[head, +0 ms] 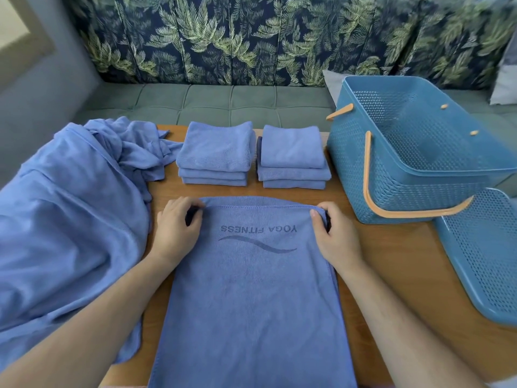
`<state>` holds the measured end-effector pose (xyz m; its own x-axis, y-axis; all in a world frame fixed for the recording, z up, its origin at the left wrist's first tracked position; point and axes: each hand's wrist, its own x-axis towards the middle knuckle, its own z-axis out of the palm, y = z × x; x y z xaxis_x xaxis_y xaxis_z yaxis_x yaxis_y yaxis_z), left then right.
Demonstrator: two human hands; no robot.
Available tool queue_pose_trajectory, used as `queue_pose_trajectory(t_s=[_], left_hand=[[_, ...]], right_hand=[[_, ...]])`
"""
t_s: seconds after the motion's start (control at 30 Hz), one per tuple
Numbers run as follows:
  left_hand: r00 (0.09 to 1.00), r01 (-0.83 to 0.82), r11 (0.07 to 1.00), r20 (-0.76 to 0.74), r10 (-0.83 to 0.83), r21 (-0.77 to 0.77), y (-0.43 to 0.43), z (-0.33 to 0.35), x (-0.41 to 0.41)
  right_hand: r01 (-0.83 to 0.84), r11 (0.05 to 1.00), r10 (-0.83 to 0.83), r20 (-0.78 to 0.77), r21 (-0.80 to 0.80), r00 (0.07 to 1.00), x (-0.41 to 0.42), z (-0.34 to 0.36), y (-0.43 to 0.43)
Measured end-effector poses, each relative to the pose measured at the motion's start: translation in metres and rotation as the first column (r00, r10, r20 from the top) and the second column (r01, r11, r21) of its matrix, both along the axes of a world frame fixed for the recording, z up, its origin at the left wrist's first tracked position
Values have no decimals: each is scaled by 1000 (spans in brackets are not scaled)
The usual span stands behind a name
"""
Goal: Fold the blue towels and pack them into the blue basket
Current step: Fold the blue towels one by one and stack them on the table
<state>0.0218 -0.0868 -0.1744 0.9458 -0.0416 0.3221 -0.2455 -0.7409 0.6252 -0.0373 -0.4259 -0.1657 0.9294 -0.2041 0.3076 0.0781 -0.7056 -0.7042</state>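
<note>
A blue towel (251, 298) printed "YOGA FITNESS" lies flat on the wooden table in front of me, folded lengthwise. My left hand (176, 228) pinches its far left corner and my right hand (334, 231) pinches its far right corner. Behind it stand two stacks of folded blue towels, the left stack (215, 152) and the right stack (293, 155), three towels each. A heap of unfolded blue towels (70, 214) covers the table's left side. The blue basket (414, 152) with orange handles stands at the right, tilted, with nothing visible inside.
The basket's perforated blue lid (484, 256) lies at the table's right edge. Bare wooden table (391, 261) shows between the towel and the lid. A green sofa seat (229, 102) with leaf-patterned cushions runs behind the table.
</note>
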Motion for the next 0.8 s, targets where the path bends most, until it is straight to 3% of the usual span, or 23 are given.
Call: queue_pose_trajectory(t_s=[0.23,0.43,0.53,0.6,0.8], left_hand=[[999,-48,998,9,48,28,-1,3,1],[996,-85,990,-29,88,116,-3,0,5],[998,-64,989,9,64,131,-2,-3,6],[999,-34,996,29,31,83,0,-3,5],[998,-52,976,-43,44,-213,-5,13,-5]], right_hand=[[36,987,-32,28,-157,999,5,-4,0],[22,975,-33,-46,-222,998,12,-11,1],[7,958,-5,7,-287,1000,13,-14,-2],[-6,962,25,66,-273,997,12,-13,-3],[-59,998,60,101,-14,993,7,-7,-4]])
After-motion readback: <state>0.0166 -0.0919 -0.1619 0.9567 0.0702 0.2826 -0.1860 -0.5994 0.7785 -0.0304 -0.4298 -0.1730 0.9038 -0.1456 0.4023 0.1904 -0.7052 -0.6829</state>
